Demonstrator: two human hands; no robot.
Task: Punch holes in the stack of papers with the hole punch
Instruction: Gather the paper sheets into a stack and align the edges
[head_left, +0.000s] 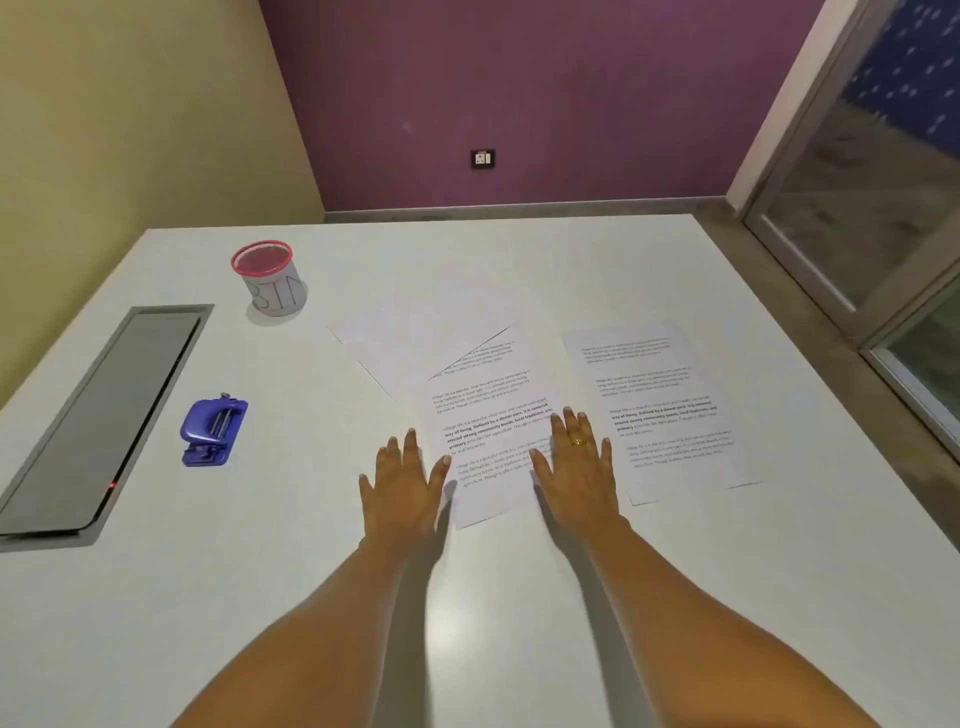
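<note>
Table (519, 270) is white, smooth & matte, w/ a soft sheen near the forearms. 3 thin white sheets lie flat on it, not squared into a stack.

- Mid sheet (488, 431): printed text, tilted, btwn the 2 hands.
- Far sheet (415, 353): mostly blank, turned crosswise, partly under the mid one, beyond the left hand (402, 488).
- Right sheet (670, 410): printed, apart from the others, just right of the right hand (576, 467).

Punch (213, 431) is glossy blue plastic w/ a rounded lever & metal parts. It sits well left of the left hand, touching nothing.

Beyond the punch stands a round cup (272, 283) w/ a red mesh rim & a white paper wrap marked "BIN". Farther left, a long grey panel (98, 415) sits flush in the table, w/ a tiny red light at its near end.

Both hands are palm down, fingers straight & spread. The left thumb reaches the mid sheet's left edge. The right hand, w/ a gold ring (578, 442), covers its right edge. Can't tell if the hands press or hover.
</note>
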